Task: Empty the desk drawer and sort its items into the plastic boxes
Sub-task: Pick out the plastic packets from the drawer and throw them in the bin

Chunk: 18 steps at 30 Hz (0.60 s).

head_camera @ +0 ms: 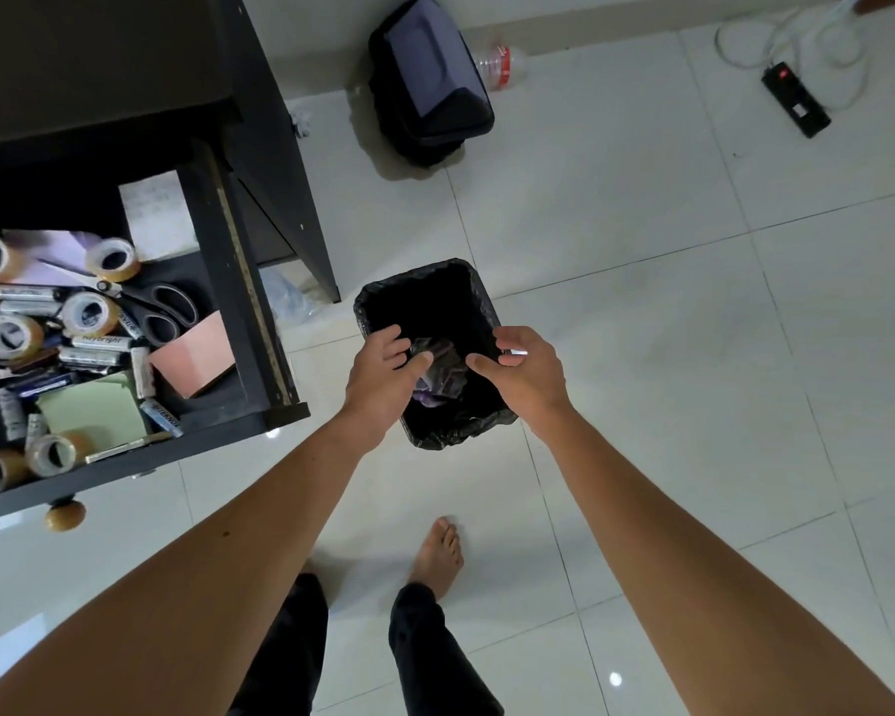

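Note:
The dark desk drawer (259, 354) stands pulled out at the left. It holds several tape rolls (9, 335), batteries (94, 356), black-handled scissors (164, 310), a green note pad (94, 413) and a pink pad (192, 356). On the floor in the middle is a small bin lined with a black bag (378, 297), with crumpled scraps (443, 374) lying inside. My left hand (383, 374) and my right hand (525, 366) hover over the bin's near half, fingers apart, nothing in either. No plastic boxes are in view.
A black swing-lid bin (430, 80) leans by the far wall with a clear plastic bottle (502, 67) behind it. A black power strip (796, 100) and white cables (776, 38) lie at the far right. My bare foot (440, 552) stands on the white tiles.

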Each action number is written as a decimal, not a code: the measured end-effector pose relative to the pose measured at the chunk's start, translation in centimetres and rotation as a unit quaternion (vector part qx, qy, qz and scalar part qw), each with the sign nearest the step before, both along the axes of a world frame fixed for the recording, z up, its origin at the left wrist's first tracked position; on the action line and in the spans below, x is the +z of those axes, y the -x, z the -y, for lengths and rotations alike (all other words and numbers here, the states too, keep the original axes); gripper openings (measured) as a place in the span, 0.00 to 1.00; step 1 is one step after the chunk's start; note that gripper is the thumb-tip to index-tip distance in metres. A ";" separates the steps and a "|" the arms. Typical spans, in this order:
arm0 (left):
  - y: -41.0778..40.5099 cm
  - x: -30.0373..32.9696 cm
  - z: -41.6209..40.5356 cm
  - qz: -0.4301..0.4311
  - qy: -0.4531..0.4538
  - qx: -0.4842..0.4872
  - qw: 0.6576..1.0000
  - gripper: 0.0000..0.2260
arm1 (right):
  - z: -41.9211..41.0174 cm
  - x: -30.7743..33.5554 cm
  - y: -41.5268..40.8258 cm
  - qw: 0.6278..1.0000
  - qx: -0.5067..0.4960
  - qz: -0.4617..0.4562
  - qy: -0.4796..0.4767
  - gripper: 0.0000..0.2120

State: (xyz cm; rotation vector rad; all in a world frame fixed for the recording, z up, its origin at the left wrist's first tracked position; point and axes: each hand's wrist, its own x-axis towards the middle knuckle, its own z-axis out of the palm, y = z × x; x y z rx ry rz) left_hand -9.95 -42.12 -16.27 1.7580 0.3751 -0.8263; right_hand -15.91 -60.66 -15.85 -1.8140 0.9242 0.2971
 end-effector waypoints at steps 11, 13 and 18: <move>-1.1 12.8 -1.1 0.092 0.076 -0.061 0.991 0.25 | -1.1 12.4 -2.1 0.995 0.042 0.078 0.054 0.25; -2.4 15.4 -2.8 0.112 0.080 -0.076 0.988 0.23 | -2.2 14.8 -3.9 0.992 0.052 0.097 0.063 0.24; -5.7 19.4 -10.2 0.158 0.069 -0.081 0.982 0.18 | -7.9 19.5 -8.0 0.982 0.097 0.152 0.061 0.22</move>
